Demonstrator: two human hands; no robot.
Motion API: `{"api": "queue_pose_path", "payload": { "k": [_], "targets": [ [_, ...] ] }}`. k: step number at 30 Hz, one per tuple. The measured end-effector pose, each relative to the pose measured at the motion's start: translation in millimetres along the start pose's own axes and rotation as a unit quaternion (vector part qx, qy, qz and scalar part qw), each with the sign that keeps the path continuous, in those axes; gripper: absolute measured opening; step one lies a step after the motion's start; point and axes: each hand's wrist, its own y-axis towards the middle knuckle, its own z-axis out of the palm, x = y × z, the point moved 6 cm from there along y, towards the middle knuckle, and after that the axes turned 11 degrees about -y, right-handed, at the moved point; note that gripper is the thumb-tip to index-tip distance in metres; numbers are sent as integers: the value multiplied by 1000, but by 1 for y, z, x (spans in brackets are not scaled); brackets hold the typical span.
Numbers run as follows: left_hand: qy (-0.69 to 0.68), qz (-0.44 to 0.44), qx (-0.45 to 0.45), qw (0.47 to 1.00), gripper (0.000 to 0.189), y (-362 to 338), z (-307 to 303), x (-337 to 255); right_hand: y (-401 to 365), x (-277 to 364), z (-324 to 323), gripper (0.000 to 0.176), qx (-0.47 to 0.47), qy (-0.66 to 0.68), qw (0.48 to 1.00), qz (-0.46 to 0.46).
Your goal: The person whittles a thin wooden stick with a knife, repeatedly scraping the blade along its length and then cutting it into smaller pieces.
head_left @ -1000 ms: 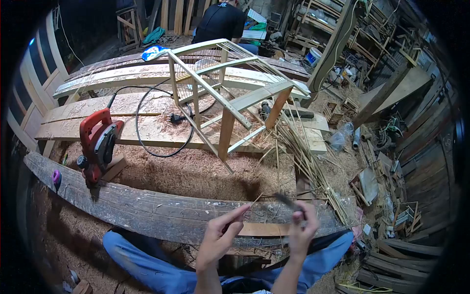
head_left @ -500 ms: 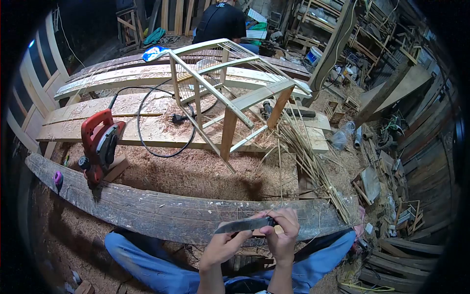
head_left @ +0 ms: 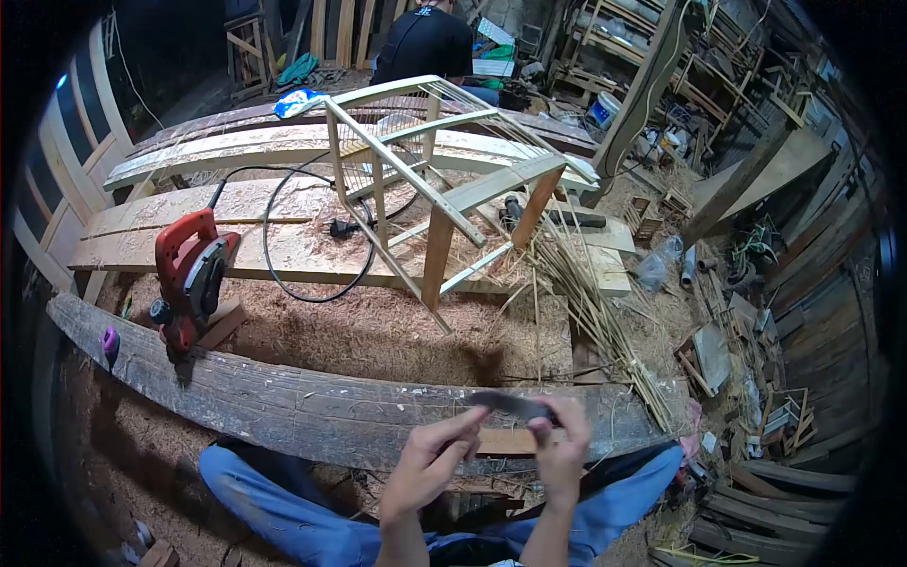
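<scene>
Above the weathered plank point(head_left: 312, 411) in front of me, my right hand point(head_left: 564, 442) is closed on the handle end of a knife point(head_left: 511, 405), whose dark blade points left and is blurred. My left hand point(head_left: 430, 465) is at the blade's left end, fingers curled and the index fingertip near the tip; whether it touches is too blurred to tell. Below the blade, a light wood piece point(head_left: 507, 441) lies on the plank between my hands.
A wooden frame point(head_left: 453, 196) stands on boards beyond, with thin sticks point(head_left: 605, 345) to its right. A red power planer point(head_left: 192, 279) rests at the left, its black cable looping behind. A purple roll point(head_left: 111, 342) sits on the plank. A person point(head_left: 423, 47) sits at the back.
The knife has risen and its tip has swung up and to the right. My left hand has moved off the blade's side, and my right hand has shifted slightly right.
</scene>
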Motion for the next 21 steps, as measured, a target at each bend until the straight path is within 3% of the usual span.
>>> {"api": "queue_pose_path", "payload": {
  "k": [2,7,9,16,18,21],
  "targets": [
    [53,4,12,999,30,-3,1,10,-1,18,10,53,30,5,999,-29],
    [53,-38,-22,998,35,-4,2,20,-3,32,19,50,36,46,997,-41],
    [76,-13,-41,996,18,-5,-1,21,-2,28,17,49,26,40,998,-52],
    [80,-21,-48,995,18,-3,4,11,5,29,10,45,32,7,998,-62],
    [160,17,-61,985,17,-2,7,6,6,26,9,45,28,2,998,-63],
    [167,75,-64,981,13,-1,13,0,9,19,5,46,21,-18,998,-64]
  ]
}}
